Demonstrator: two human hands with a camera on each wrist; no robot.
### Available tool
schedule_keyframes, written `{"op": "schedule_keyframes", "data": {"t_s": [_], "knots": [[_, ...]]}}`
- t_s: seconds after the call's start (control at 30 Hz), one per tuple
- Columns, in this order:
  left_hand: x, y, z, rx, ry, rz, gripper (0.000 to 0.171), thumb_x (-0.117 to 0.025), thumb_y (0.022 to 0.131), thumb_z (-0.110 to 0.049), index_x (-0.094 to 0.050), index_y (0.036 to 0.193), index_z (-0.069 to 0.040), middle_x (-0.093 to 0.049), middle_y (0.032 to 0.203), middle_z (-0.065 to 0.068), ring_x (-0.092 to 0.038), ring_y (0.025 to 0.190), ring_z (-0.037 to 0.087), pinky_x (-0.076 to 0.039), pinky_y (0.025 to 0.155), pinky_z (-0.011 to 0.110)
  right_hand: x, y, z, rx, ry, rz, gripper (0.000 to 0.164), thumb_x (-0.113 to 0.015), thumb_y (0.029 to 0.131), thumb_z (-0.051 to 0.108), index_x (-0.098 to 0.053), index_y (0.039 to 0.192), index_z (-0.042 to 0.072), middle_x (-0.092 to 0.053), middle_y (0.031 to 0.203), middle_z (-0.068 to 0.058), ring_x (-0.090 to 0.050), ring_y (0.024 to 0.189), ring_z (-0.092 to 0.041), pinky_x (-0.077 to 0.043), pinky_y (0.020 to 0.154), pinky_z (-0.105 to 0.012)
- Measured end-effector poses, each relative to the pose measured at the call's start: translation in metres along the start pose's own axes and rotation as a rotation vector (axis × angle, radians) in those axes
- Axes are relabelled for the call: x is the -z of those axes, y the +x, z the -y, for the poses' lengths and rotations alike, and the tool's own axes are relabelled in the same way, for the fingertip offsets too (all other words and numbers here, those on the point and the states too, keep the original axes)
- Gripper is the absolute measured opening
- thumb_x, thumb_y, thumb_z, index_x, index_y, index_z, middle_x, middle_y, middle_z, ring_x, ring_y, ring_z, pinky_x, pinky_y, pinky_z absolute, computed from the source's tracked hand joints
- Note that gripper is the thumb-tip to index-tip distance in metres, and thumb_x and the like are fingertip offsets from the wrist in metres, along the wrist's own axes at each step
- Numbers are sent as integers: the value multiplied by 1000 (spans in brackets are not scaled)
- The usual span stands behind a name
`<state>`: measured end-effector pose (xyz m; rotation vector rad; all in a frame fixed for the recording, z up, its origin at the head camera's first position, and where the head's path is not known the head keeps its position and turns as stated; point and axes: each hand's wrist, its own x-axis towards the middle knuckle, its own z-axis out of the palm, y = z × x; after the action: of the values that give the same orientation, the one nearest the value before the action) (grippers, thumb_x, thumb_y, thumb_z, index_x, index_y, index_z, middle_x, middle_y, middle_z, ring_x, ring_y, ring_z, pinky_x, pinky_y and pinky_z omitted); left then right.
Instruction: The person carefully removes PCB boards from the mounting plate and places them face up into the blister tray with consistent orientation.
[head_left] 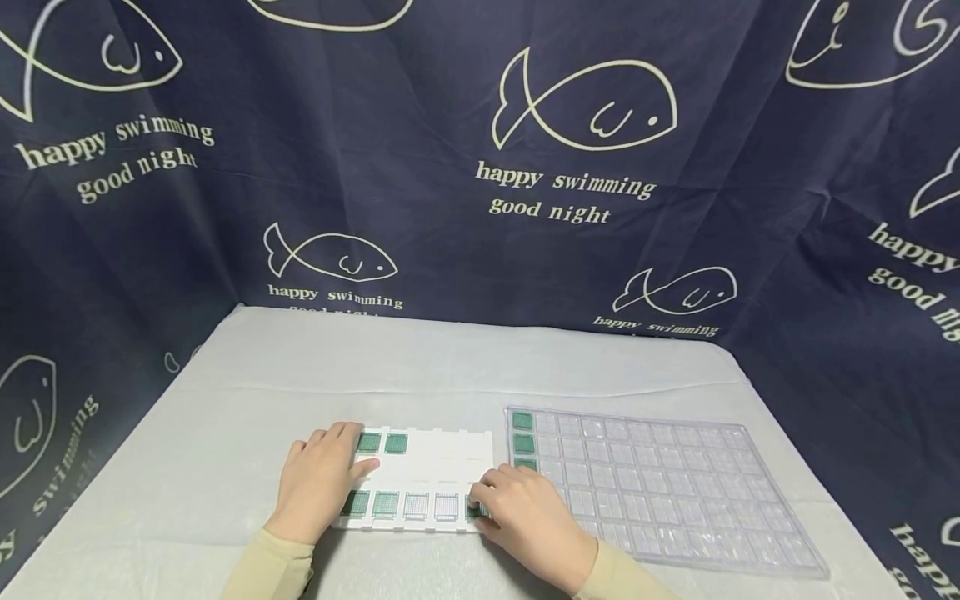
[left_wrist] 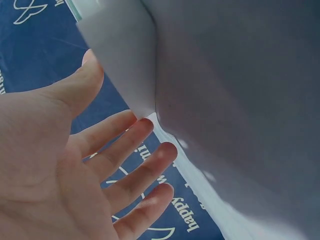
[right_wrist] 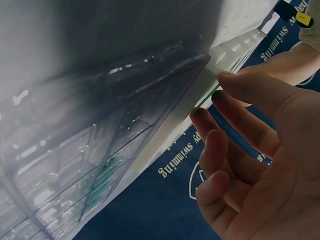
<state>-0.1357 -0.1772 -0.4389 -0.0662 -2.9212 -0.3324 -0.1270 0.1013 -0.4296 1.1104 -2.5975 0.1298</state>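
A flat white holder point(head_left: 431, 467) lies on the table, with small square green circuit boards in its slots. Two green boards point(head_left: 396, 443) are in the back row. In the front row, green boards point(head_left: 386, 504) sit at the left and two paler gridded squares point(head_left: 446, 507) in the middle. My left hand point(head_left: 318, 471) rests on the holder's left end, thumb on top and fingers nearly straight. At the front right slot, my right hand point(head_left: 525, 512) pinches a green circuit board point(right_wrist: 206, 98) between thumb and fingertips; the hand partly hides it in the head view.
To the right lies a clear plastic compartment tray point(head_left: 652, 477), close beside the holder. Its leftmost column has green boards point(head_left: 522, 443) in the back compartments. A white cloth covers the table point(head_left: 375, 358); a dark blue fish-print curtain point(head_left: 435, 167) hangs around it.
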Motion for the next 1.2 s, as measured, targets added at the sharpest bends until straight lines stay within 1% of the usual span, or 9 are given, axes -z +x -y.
{"op": "schedule_keyframes", "data": {"t_s": [0.2, 0.37, 0.57, 0.73, 0.83, 1.0, 1.2], "knots": [[0, 0, 0, 2, 1, 8, 58, -78, 86, -40, -63, 130, -4, -70, 125, 14, -66, 107, 36, -46, 82, 47, 0, 1, 0, -8, -10, 9, 23, -91, 73, 27, -75, 89, 23, -74, 89, 9, -63, 75, -4, -47, 64, -17], [-1, 0, 0, -4, 4, -2, 58, -79, 86, -39, -64, 129, -4, -70, 123, 13, -66, 105, 35, -46, 81, 46, 0, 1, 0, -7, 0, 7, 22, -91, 72, 26, -74, 86, 23, -73, 87, 10, -63, 75, -3, -47, 64, -16], [0, -1, 0, -6, 2, -5, 57, -79, 85, -39, -64, 128, -5, -70, 122, 13, -66, 104, 35, -45, 80, 45, 0, -1, -1, 5, 11, -23, 22, -91, 71, 24, -72, 81, 23, -71, 83, 11, -59, 71, -2, -45, 62, -15], [-1, 0, 1, -2, 2, 7, 57, -79, 85, -39, -63, 129, -5, -70, 123, 12, -66, 105, 35, -45, 81, 45, 2, -3, -4, 11, 23, -64, 23, -90, 70, 23, -70, 80, 22, -70, 82, 12, -59, 72, -2, -48, 63, -17], [-1, 0, 1, -2, -5, 10, 57, -79, 86, -38, -63, 129, -5, -70, 124, 12, -66, 106, 35, -45, 81, 46, 3, -4, -7, 9, 33, -67, 24, -91, 70, 23, -70, 81, 22, -70, 84, 11, -60, 75, -3, -50, 65, -18], [-2, 1, 2, 1, -14, 18, 56, -78, 86, -38, -63, 130, -6, -69, 125, 12, -65, 107, 35, -44, 81, 46, 8, -6, -14, -12, 48, -55, 25, -92, 70, 22, -71, 84, 20, -71, 88, 9, -63, 79, -5, -54, 69, -20], [0, 1, 2, 3, -11, 25, 56, -78, 87, -38, -62, 130, -6, -69, 125, 12, -65, 107, 35, -44, 81, 46, 12, -12, -25, -50, 46, -42, 24, -91, 71, 21, -72, 85, 20, -71, 88, 9, -64, 79, -6, -55, 68, -22]]}}
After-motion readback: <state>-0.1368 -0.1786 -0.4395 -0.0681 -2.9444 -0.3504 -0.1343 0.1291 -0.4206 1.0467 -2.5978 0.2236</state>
